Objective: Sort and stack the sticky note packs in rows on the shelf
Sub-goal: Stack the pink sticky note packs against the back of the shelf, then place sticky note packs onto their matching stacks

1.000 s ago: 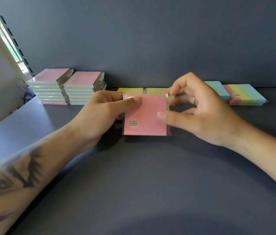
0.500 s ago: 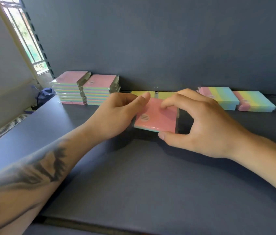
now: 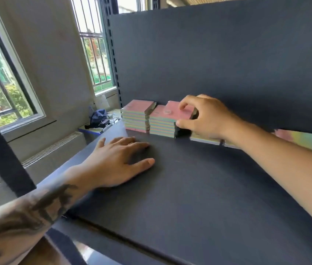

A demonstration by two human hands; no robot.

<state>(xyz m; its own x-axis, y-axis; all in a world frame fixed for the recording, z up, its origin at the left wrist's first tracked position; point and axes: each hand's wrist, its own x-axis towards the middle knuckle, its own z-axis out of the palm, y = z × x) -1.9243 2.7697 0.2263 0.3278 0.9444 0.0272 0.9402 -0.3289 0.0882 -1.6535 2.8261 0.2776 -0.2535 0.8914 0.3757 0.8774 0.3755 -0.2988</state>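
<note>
Now the right hand (image 3: 206,119) pinches a pink-topped, rainbow-edged pack (image 3: 178,111).

Both forearms are bare, with no sleeves showing anywhere up to the frame edge. The left forearm (image 3: 36,211) carries a large dark tattoo of jagged, feathered strokes. The left hand (image 3: 117,161) and right hand (image 3: 206,117) wear no rings, watch or gloves.
</note>
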